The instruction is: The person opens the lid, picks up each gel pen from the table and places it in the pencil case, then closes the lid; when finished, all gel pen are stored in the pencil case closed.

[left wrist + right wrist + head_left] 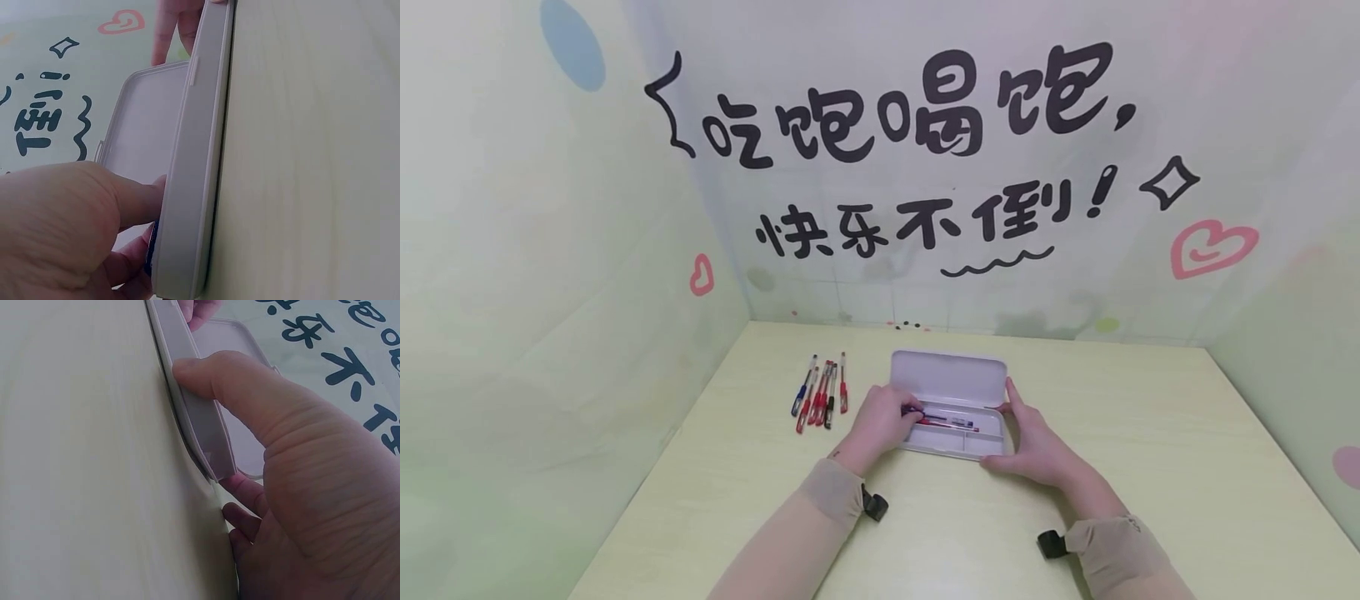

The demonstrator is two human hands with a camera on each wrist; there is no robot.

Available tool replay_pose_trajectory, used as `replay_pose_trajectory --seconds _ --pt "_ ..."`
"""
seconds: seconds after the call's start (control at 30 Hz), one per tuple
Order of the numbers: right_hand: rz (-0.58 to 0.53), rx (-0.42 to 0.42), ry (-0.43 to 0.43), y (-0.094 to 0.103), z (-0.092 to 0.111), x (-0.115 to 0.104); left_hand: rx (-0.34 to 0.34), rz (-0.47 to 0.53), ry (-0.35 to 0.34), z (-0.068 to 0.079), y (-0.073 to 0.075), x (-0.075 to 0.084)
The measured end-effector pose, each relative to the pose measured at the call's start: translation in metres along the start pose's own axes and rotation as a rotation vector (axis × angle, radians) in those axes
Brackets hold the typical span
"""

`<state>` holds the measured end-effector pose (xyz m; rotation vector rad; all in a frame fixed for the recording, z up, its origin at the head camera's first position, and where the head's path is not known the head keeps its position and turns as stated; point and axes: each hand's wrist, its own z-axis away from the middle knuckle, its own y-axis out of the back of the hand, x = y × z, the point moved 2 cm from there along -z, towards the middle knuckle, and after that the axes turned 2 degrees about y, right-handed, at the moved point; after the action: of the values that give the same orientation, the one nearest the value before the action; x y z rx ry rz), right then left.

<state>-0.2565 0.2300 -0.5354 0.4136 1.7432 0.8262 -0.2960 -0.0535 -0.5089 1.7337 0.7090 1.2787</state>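
A light-coloured pencil case (948, 378) lies with its lid raised on the table. Inside its back compartment are pens (951, 422), some with blue and red parts. My left hand (883, 421) reaches into the left end of the case. Between its thumb and fingers, the left wrist view shows part of a blue pen (150, 250); the rest is hidden. My right hand (1033, 437) grips the case's right end, with the thumb (194, 372) on the front wall and other fingers around the end.
Left of the case lies a loose group of several pens (822, 393) with red, blue and black parts. The pale wooden table (925, 525) meets a printed wall covering (865, 292) at the back and sides.
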Motion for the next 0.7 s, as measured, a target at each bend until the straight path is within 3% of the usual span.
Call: replay_pose_trajectory --seconds 0.3,0.47,0.7 --pt "-0.013 -0.002 0.002 -0.002 0.000 -0.001 -0.004 0.024 0.011 0.000 -0.003 -0.004" --pt "-0.008 -0.010 -0.010 -0.003 -0.001 -0.001 0.011 0.097 0.029 0.001 0.006 -0.008" --pt "-0.005 -0.014 -0.021 0.000 0.000 -0.001 0.117 0.176 0.200 0.000 0.030 -0.029"
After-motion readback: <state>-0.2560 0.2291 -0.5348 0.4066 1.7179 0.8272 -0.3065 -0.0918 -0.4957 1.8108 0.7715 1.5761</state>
